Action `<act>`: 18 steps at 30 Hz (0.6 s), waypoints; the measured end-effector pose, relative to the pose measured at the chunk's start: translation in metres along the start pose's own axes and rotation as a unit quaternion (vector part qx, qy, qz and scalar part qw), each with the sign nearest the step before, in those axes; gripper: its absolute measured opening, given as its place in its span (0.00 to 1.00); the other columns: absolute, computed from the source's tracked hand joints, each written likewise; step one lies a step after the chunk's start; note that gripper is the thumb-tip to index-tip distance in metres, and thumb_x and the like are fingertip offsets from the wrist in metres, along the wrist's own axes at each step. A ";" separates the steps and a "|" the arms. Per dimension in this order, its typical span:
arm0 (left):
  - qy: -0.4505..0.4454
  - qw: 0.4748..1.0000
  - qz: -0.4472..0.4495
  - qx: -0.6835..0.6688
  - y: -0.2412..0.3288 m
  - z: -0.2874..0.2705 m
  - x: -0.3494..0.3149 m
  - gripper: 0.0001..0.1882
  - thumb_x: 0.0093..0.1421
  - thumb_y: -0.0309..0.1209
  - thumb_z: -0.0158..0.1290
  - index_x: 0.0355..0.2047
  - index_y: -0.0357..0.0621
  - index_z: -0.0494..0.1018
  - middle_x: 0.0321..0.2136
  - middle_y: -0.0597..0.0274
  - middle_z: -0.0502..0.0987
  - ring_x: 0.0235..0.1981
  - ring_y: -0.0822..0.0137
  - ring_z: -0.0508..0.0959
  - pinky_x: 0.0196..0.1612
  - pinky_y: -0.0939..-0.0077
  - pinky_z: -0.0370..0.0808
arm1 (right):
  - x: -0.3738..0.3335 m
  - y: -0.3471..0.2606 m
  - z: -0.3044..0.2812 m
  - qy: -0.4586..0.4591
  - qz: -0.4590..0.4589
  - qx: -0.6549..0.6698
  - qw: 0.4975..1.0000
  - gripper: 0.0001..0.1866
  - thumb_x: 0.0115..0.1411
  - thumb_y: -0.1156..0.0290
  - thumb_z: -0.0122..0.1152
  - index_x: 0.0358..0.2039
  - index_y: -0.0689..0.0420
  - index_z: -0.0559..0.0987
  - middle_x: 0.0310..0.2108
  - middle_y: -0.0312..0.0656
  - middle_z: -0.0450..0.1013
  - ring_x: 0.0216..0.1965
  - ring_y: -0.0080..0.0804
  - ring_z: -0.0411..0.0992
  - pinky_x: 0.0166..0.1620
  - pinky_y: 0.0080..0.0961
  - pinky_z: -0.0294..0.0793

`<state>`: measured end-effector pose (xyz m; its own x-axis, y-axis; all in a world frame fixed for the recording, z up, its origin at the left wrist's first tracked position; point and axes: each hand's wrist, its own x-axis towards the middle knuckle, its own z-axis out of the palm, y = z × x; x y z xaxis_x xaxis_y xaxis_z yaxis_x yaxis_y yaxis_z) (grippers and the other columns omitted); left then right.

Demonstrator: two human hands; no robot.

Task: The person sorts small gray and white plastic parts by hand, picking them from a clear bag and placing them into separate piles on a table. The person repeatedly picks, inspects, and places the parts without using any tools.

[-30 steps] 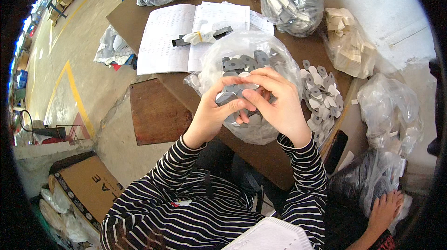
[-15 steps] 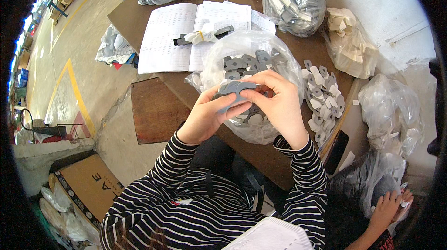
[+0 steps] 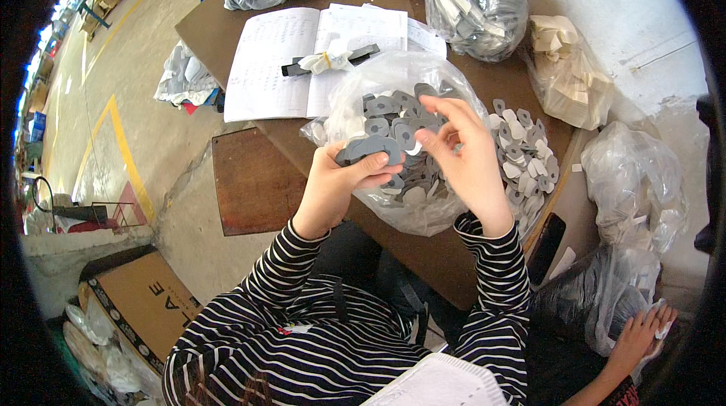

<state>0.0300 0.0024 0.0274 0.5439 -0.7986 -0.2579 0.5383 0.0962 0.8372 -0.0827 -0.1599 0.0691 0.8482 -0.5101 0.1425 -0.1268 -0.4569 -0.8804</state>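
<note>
My left hand (image 3: 325,190) is closed around a small stack of flat grey pieces (image 3: 370,149), rounded in outline, with the thumb resting on top. The stack is over the near left part of an open clear plastic bag (image 3: 355,73) on the table. Inside the bag lie many loose grey and white pieces (image 3: 423,179), several with a small hole. Over the bag's right side, my right hand (image 3: 469,156) has its thumb and forefinger apart, and nothing shows between them. Its fingertips are close to the pieces in the bag; whether they touch any I cannot tell.
Right of the bag is a loose pile of similar pieces (image 3: 522,156). An open notebook (image 3: 265,65) with a banded bundle (image 3: 325,62) lies at the back left. Filled bags (image 3: 476,5) stand behind. A dark phone (image 3: 547,243) and another person's hand (image 3: 635,338) are at right.
My right hand has left the stack and moved right, its fingers spreading over the bag. My left hand keeps the grey stack, slightly lower. The other person's hand has shifted a little.
</note>
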 end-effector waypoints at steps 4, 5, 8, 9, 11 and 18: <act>-0.062 0.997 0.001 0.042 -0.007 0.000 0.000 0.16 0.63 0.27 0.55 0.47 0.26 0.73 0.38 0.49 0.81 0.41 0.57 0.83 0.46 0.72 0.82 | -0.006 0.000 0.013 -0.038 -0.027 0.015 0.999 0.10 0.55 0.76 0.68 0.39 0.60 0.81 0.33 0.35 0.75 0.27 0.19 0.69 0.30 0.18 0.69; -0.079 0.997 -0.005 -0.013 -0.004 0.003 -0.002 0.17 0.64 0.28 0.53 0.49 0.25 0.72 0.40 0.48 0.81 0.43 0.55 0.82 0.47 0.70 0.81 | -0.006 0.004 0.015 -0.036 -0.042 0.008 0.998 0.08 0.54 0.75 0.69 0.36 0.60 0.82 0.31 0.35 0.75 0.26 0.20 0.69 0.29 0.19 0.69; -0.112 0.990 -0.003 -0.081 0.002 0.002 -0.010 0.22 0.68 0.32 0.46 0.55 0.24 0.67 0.47 0.40 0.77 0.51 0.49 0.78 0.55 0.63 0.77 | -0.004 -0.004 0.012 -0.003 -0.002 0.064 0.998 0.04 0.57 0.77 0.67 0.33 0.62 0.82 0.30 0.34 0.77 0.29 0.16 0.70 0.34 0.15 0.69; -0.099 0.992 0.003 -0.074 0.003 0.002 -0.010 0.22 0.68 0.32 0.46 0.54 0.24 0.67 0.47 0.40 0.77 0.50 0.50 0.79 0.54 0.64 0.78 | -0.004 -0.003 0.010 0.001 0.015 0.082 0.997 0.04 0.57 0.78 0.66 0.34 0.62 0.82 0.30 0.33 0.77 0.30 0.15 0.70 0.35 0.14 0.69; -0.073 0.995 0.015 -0.061 0.005 0.002 -0.010 0.20 0.68 0.30 0.48 0.53 0.24 0.68 0.46 0.40 0.78 0.49 0.52 0.80 0.52 0.66 0.79 | -0.004 0.002 0.006 0.020 0.059 0.138 0.989 0.05 0.59 0.77 0.65 0.36 0.63 0.82 0.29 0.32 0.78 0.31 0.15 0.71 0.37 0.14 0.69; -0.046 0.998 -0.008 0.046 -0.001 -0.003 -0.003 0.18 0.68 0.30 0.50 0.52 0.26 0.70 0.41 0.44 0.80 0.44 0.56 0.83 0.45 0.74 0.82 | -0.003 -0.003 0.011 0.032 -0.029 0.069 0.997 0.10 0.57 0.77 0.65 0.40 0.61 0.83 0.37 0.36 0.76 0.33 0.23 0.72 0.40 0.17 0.70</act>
<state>0.0296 0.0067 0.0260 0.4723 -0.8508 -0.2305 0.4831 0.0311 0.8750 -0.0791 -0.1486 0.0666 0.8171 -0.5331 0.2195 -0.0031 -0.3848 -0.9230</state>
